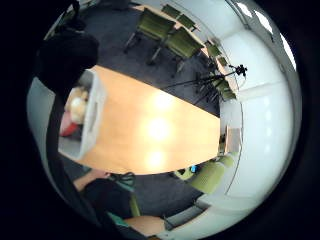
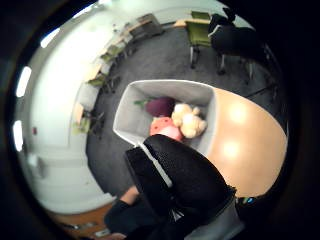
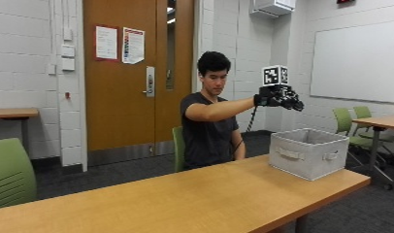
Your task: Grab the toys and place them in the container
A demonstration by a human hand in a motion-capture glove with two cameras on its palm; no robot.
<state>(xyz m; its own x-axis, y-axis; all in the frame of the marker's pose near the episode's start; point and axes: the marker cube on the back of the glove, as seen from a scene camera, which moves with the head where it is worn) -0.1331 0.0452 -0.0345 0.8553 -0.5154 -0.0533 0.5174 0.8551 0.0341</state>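
Observation:
A grey fabric container [image 3: 300,158] stands on the right end of the wooden table [image 3: 184,199]. My gloved right hand [image 3: 282,98] hangs in the air above and slightly behind it, at the end of an outstretched arm. Its fingers [image 2: 180,175] droop loosely curled and hold nothing. The thumb side palm view looks down into the container [image 2: 130,112], where a purple plush [image 2: 160,106], a cream teddy [image 2: 188,122] and a red toy [image 2: 165,131] lie. The container [image 1: 95,117] with the cream toy [image 1: 77,106] also shows in the little finger side view.
A green chair [image 3: 9,174] stands at the near left. More green chairs [image 3: 345,121] and a second table [image 3: 378,121] stand to the right, past the container. A tripod [image 1: 240,70] stands on the carpet beyond the table.

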